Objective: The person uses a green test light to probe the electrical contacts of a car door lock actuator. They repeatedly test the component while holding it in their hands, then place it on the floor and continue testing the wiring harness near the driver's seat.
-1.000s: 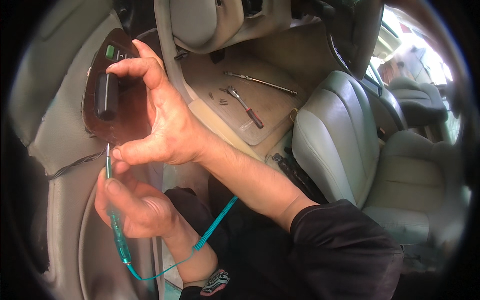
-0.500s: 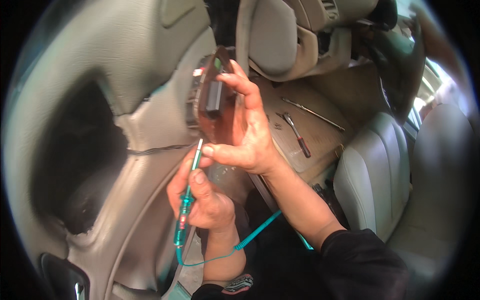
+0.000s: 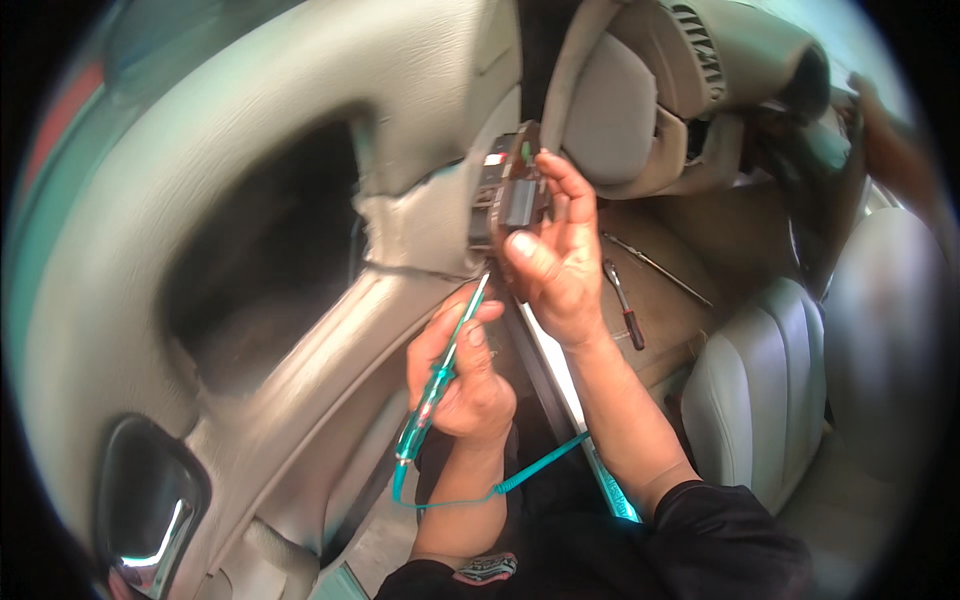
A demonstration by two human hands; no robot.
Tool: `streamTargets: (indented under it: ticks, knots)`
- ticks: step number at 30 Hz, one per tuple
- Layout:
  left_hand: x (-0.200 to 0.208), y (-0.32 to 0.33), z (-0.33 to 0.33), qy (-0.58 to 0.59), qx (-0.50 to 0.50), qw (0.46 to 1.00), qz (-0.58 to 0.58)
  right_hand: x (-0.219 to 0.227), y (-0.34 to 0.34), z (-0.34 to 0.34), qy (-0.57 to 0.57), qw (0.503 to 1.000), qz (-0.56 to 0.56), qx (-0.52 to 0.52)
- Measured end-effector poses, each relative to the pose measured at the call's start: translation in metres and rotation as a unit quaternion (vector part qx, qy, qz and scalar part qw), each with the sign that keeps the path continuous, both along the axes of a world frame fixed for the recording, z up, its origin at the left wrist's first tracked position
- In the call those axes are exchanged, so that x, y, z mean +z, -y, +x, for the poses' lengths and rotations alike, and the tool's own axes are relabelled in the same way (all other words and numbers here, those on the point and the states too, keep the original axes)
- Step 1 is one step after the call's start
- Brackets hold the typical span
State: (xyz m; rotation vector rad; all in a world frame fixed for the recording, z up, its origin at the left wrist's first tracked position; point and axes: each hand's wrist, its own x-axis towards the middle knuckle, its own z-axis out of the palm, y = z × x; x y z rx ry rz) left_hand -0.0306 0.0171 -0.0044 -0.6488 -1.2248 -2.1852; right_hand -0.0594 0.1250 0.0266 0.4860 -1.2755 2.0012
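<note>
My left hand (image 3: 470, 385) is closed around a circuit tester (image 3: 428, 400) with a clear teal handle and a thin metal probe. A coiled teal cord (image 3: 540, 464) trails from its lower end. The probe tip is at the lower end of a dark switch panel (image 3: 520, 203); whether it touches a contact cannot be told. My right hand (image 3: 565, 285) grips this panel upright, thumb on the near face and fingers along its right edge. Dark wires (image 3: 415, 270) run to the panel from the left, out of the door.
The beige door panel (image 3: 315, 345) has a large dark opening. A chrome-edged dark handle piece (image 3: 150, 510) sits lower left. On the footwell floor lie a ratchet (image 3: 625, 305) with a red-and-black handle and a long metal rod (image 3: 660, 268). A grey seat (image 3: 755, 390) stands right.
The view has shifted, so everything sits further right. My right thumb has moved from beside the probe up onto the panel's face. The tester tip remains near the panel's lower end.
</note>
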Motion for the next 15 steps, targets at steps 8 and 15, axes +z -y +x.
streamTargets:
  ticks: [8, 15]
  knots:
    - [0.0021, 0.0041, 0.0001, -0.010, 0.003, 1.000, -0.027, 0.0000, 0.0063, 0.0019, 0.049, 0.998, -0.036, -0.030]
    - [0.0029, 0.0042, -0.0012, -0.017, 0.006, 0.999, -0.027, 0.0038, 0.0044, 0.0000, 0.023, 0.999, -0.008, -0.042]
